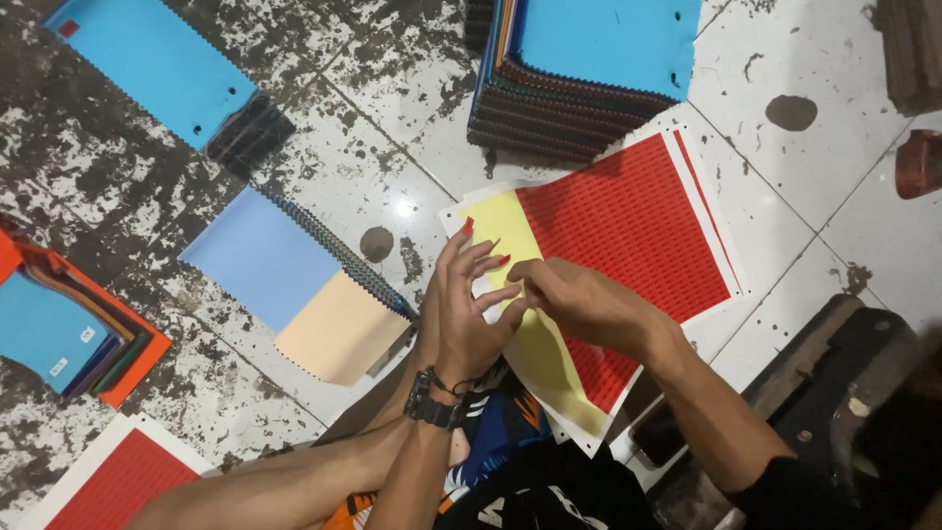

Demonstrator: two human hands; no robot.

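Head view. The left hand [461, 314] rests with fingers spread wide on the yellow sheet [510, 245]; its nails are red and a dark wristband [432, 402] circles the wrist. The right hand [579, 299] is narrowed to a pinch on the yellow sheet, fingertips meeting those of the left hand near the sheet's middle. Whether the left hand grips the sheet or only presses it cannot be told.

The yellow sheet lies on the red grid card [628, 226], covering its left strip. The card has a white border and sits tilted on the white tiled floor [775, 206], its near corner over the person's lap.

Edges and open room: the card's far corner touches the stack of colour swatches [579, 79], topped by a blue sheet with a zigzag edge. To the right of the card, bare tile runs out to a dark block [834, 373] near the right forearm. To the left, a strip of stained tile separates the card from a fanned swatch pile [294, 285] showing light blue and cream faces.

Further left: a blue zigzag-edged swatch stack [157, 69] with a small red label at its top corner; an orange-edged stack [69, 339] with blue top and small white labels; a second red grid card [118, 481] at the lower left corner.
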